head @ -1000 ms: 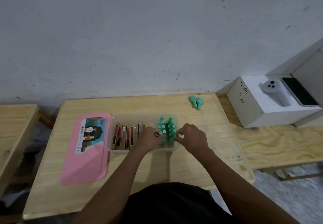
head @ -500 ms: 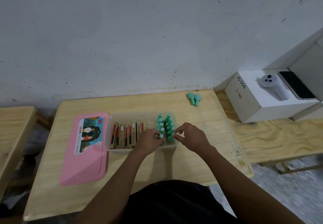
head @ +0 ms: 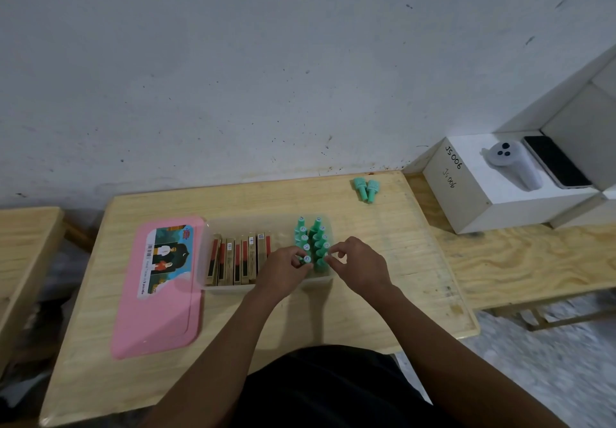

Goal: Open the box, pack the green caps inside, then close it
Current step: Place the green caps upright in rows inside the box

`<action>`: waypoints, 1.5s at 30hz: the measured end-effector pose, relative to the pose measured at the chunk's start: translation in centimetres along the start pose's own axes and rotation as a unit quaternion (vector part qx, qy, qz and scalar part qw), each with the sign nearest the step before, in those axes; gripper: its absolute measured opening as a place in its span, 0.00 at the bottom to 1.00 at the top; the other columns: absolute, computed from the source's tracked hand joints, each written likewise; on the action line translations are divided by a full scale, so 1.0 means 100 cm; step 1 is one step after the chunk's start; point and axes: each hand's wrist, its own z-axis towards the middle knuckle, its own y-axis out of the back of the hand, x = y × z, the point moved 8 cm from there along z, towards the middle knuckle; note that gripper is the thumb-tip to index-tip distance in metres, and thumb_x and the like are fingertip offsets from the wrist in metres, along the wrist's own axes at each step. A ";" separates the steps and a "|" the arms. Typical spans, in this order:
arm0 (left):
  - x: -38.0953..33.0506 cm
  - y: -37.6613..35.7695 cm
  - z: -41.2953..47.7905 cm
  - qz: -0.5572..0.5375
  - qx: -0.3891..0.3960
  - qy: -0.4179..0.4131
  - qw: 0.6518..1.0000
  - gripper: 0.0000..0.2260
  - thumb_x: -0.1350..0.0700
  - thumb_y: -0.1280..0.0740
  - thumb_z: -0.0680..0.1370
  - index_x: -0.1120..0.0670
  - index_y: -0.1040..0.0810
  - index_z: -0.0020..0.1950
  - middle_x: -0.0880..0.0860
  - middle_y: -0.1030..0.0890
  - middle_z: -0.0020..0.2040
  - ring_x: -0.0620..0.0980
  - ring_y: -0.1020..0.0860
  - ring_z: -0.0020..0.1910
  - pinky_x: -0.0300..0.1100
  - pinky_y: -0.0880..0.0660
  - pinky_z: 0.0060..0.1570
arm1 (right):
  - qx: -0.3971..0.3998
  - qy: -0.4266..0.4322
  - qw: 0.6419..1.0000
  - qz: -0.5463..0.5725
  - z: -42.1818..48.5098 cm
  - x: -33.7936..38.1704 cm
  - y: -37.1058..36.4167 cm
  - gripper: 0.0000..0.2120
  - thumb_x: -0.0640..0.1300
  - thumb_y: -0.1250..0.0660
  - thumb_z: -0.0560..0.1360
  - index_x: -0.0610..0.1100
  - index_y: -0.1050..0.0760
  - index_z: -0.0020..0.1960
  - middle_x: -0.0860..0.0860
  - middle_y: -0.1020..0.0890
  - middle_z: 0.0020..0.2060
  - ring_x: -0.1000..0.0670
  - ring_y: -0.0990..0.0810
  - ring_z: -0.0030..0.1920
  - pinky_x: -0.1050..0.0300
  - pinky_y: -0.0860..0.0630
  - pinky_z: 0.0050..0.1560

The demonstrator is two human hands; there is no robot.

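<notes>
A clear plastic box (head: 233, 288) stands open on the wooden table (head: 300, 314). Its pink lid (head: 156, 307) lies flat to its left. Two rows of green caps (head: 311, 235) stand upright in the box's right end. My left hand (head: 285, 269) pinches the nearest cap of the left row. My right hand (head: 358, 264) has its fingertips on the nearest cap of the right row. Two more green caps (head: 366, 188) lie loose at the table's far right corner.
Several brown and red packets (head: 238, 259) fill the box's left part. A white box (head: 493, 187) marked JS006 sits on the bench to the right, with a white controller (head: 515, 165) and a black phone (head: 555, 162) on it. Another table edge (head: 23, 244) is at left.
Both hands stay at the near end of the cap rows, with only small finger shifts. The view has tilted slightly, so everything sits lower in frame.
</notes>
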 end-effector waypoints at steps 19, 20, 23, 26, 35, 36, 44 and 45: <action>-0.027 0.029 0.009 -0.064 -0.029 -0.082 0.994 0.06 0.51 0.26 0.72 0.50 0.18 0.46 0.48 0.19 0.37 0.42 0.28 0.31 0.35 0.28 0.35 | -0.051 -0.064 0.993 0.084 -0.005 -0.054 0.034 0.10 0.56 0.37 0.78 0.55 0.19 0.52 0.59 0.22 0.43 0.58 0.24 0.39 0.58 0.27 0.39; -0.034 0.033 0.013 -0.068 -0.041 -0.090 0.993 0.05 0.51 0.27 0.72 0.50 0.18 0.45 0.47 0.20 0.36 0.42 0.28 0.31 0.34 0.29 0.34 | -0.053 -0.081 0.990 0.104 -0.003 -0.064 0.037 0.10 0.55 0.36 0.78 0.54 0.19 0.52 0.58 0.21 0.44 0.57 0.23 0.40 0.57 0.25 0.41; -0.059 0.036 0.028 -0.074 -0.064 -0.106 0.990 0.03 0.51 0.28 0.74 0.50 0.18 0.43 0.47 0.21 0.35 0.42 0.26 0.31 0.34 0.28 0.34 | -0.072 -0.134 0.971 0.183 0.007 -0.091 0.047 0.11 0.53 0.35 0.78 0.49 0.18 0.53 0.54 0.17 0.45 0.54 0.20 0.43 0.55 0.24 0.45; -0.084 0.030 0.050 -0.077 -0.070 -0.111 0.988 0.05 0.51 0.30 0.75 0.51 0.18 0.43 0.47 0.20 0.35 0.43 0.24 0.33 0.35 0.27 0.34 | -0.089 -0.167 0.954 0.234 0.021 -0.112 0.054 0.12 0.52 0.35 0.78 0.47 0.18 0.55 0.53 0.16 0.46 0.52 0.20 0.47 0.54 0.24 0.49; -0.126 -0.043 0.148 -0.055 0.010 -0.018 0.998 0.09 0.51 0.33 0.75 0.54 0.19 0.51 0.50 0.23 0.39 0.51 0.24 0.40 0.39 0.31 0.41 | -0.019 -0.176 0.959 0.221 0.085 -0.148 0.048 0.11 0.49 0.34 0.77 0.46 0.18 0.56 0.51 0.16 0.51 0.53 0.20 0.50 0.55 0.24 0.54; -0.125 -0.053 0.159 -0.044 0.026 -0.001 0.999 0.10 0.50 0.33 0.75 0.54 0.20 0.53 0.50 0.24 0.40 0.52 0.24 0.41 0.39 0.31 0.41 | -0.003 -0.175 0.961 0.212 0.093 -0.149 0.045 0.12 0.49 0.34 0.77 0.46 0.18 0.56 0.51 0.16 0.52 0.53 0.20 0.51 0.55 0.24 0.54; -0.108 -0.099 0.225 0.025 0.015 0.110 0.994 0.12 0.49 0.36 0.76 0.54 0.24 0.54 0.56 0.19 0.55 0.56 0.21 0.52 0.45 0.25 0.48 | 0.068 -0.183 0.968 0.155 0.157 -0.160 0.029 0.15 0.54 0.37 0.77 0.50 0.21 0.61 0.52 0.18 0.56 0.51 0.20 0.54 0.54 0.23 0.51; -0.108 -0.100 0.230 0.036 0.005 0.119 0.992 0.12 0.48 0.36 0.76 0.55 0.24 0.53 0.56 0.19 0.54 0.57 0.21 0.53 0.45 0.26 0.47 | 0.069 -0.185 0.970 0.145 0.165 -0.160 0.028 0.15 0.55 0.37 0.77 0.51 0.21 0.60 0.52 0.18 0.56 0.50 0.20 0.54 0.52 0.22 0.52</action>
